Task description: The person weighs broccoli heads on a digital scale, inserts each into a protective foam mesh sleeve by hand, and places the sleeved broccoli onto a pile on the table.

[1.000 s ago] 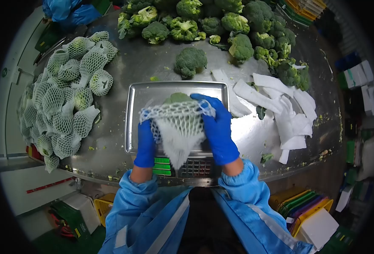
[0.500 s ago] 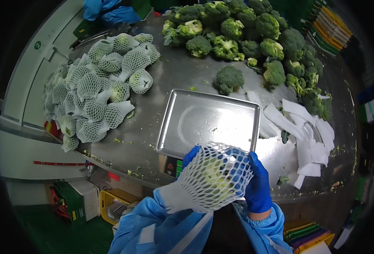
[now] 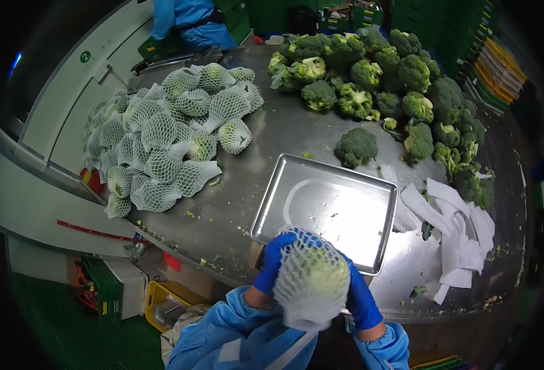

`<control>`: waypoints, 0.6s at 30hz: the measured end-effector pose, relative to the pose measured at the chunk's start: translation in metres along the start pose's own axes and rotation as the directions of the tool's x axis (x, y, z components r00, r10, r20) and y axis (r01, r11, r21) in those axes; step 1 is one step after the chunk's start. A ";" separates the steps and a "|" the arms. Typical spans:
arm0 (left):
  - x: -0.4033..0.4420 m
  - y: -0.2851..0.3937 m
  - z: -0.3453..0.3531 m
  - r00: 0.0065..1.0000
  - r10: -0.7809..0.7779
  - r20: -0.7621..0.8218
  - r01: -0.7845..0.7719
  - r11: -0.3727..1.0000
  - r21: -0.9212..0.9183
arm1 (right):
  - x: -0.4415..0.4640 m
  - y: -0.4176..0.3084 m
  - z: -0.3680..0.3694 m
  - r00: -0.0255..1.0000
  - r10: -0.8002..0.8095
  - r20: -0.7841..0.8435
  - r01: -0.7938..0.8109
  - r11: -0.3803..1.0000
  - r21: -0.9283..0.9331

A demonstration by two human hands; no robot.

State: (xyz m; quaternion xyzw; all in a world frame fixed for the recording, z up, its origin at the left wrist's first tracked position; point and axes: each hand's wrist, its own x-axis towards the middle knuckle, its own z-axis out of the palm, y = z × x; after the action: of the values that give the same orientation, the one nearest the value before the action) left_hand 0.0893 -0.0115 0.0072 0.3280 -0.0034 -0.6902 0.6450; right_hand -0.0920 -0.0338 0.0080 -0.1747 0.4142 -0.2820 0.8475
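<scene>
Both gloved hands [image 3: 274, 264] [image 3: 360, 297] cupped inward

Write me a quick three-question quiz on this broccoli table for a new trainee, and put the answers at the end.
1. True or false: the left hand and the right hand both wear blue gloves.
2. Which lies to the right of the metal tray in the picture? A, the pile of netted broccoli; B, the tangle of white strips; C, the round sign marked 2.
3. Fill in the blank: the broccoli held between the hands is covered in white ____.

Key: 1, true. 2, B. 3, mesh netting.
</scene>
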 end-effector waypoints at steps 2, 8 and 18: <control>0.006 0.004 0.009 1.000 0.018 0.014 -0.019 0.991 0.136 | 0.003 0.014 -0.004 0.999 -0.010 0.052 0.006 0.997 0.083; 0.023 0.032 -0.007 0.974 0.225 0.026 -0.197 0.789 0.583 | 0.017 0.000 0.006 0.996 0.012 0.084 -0.055 0.847 0.529; 0.055 0.053 -0.017 0.933 -0.224 0.283 0.255 0.964 -0.076 | 0.022 -0.034 0.051 0.763 -0.646 -0.012 0.586 0.700 -0.409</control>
State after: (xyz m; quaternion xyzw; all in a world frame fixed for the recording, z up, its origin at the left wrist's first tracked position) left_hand 0.1468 -0.0623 -0.0074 0.1917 -0.0130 -0.8012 0.5667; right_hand -0.0512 -0.0710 0.0435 -0.4421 0.4423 -0.4763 0.6180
